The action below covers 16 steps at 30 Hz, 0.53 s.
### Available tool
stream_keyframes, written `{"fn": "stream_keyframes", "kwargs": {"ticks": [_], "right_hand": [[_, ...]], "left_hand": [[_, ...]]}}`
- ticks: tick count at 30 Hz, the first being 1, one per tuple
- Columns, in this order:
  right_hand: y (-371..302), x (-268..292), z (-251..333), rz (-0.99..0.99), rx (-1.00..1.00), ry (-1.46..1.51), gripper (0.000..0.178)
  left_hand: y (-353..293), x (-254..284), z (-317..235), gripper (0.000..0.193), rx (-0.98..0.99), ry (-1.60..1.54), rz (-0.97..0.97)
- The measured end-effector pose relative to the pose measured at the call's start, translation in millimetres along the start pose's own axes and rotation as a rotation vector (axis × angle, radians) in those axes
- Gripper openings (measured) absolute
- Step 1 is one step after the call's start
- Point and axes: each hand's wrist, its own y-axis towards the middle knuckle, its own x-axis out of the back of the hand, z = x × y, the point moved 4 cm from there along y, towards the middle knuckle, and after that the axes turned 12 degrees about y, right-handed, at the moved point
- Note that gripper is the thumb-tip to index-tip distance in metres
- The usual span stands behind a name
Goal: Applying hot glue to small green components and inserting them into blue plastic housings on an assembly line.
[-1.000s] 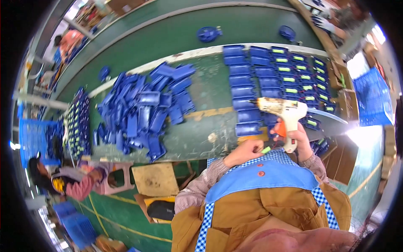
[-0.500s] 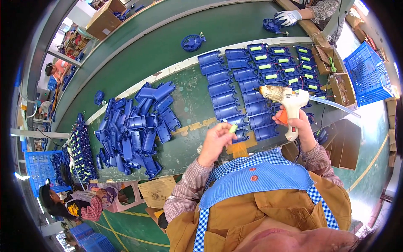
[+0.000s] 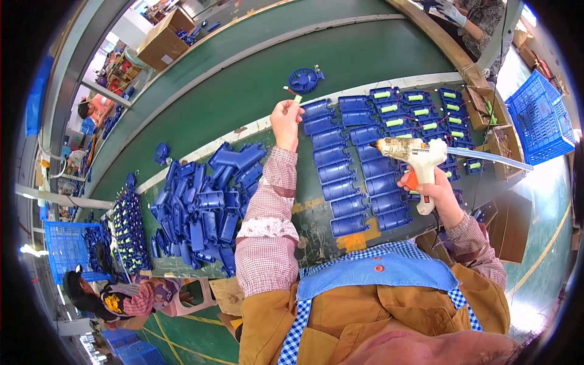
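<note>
My left hand (image 3: pixel 286 124) is stretched out toward the far side of the bench, pinching a small light-green battery (image 3: pixel 297 99) with thin wires at its end. Just beyond it a round blue fan (image 3: pixel 305 79) lies on the green belt. My right hand (image 3: pixel 442 193) grips a white glue gun (image 3: pixel 429 159) by the handle, fingers at its orange trigger. Its browned nozzle points left, and a clear glue stick sticks out behind. Below the gun, blue plastic shells (image 3: pixel 338 173) lie in columns; those at the right hold green batteries (image 3: pixel 421 112) with wires.
A heap of blue shells (image 3: pixel 204 201) covers the bench's left part. Battery-fitted parts (image 3: pixel 126 228) line the far left. Cardboard boxes (image 3: pixel 504 143) and a blue crate (image 3: pixel 540 115) stand at right. A co-worker's gloved hand (image 3: pixel 451 11) shows beyond the belt; another person sits at lower left.
My left hand has swung from near my apron to the far edge of the bench with the battery. The fan on the belt has shifted right. The glue gun stays in my right hand.
</note>
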Motion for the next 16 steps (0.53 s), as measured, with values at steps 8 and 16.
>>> {"fn": "stream_keyframes", "kwargs": {"ticks": [8, 16], "right_hand": [[64, -4, 21, 0.018, 0.065, -0.091, 0.04], [106, -2, 20, -0.002, 0.049, -0.123, 0.038]], "left_hand": [[17, -67, -8, 0.014, -0.033, 0.084, 0.249], [42, -102, -1, 0.02, -0.425, 0.711, 0.176]]}}
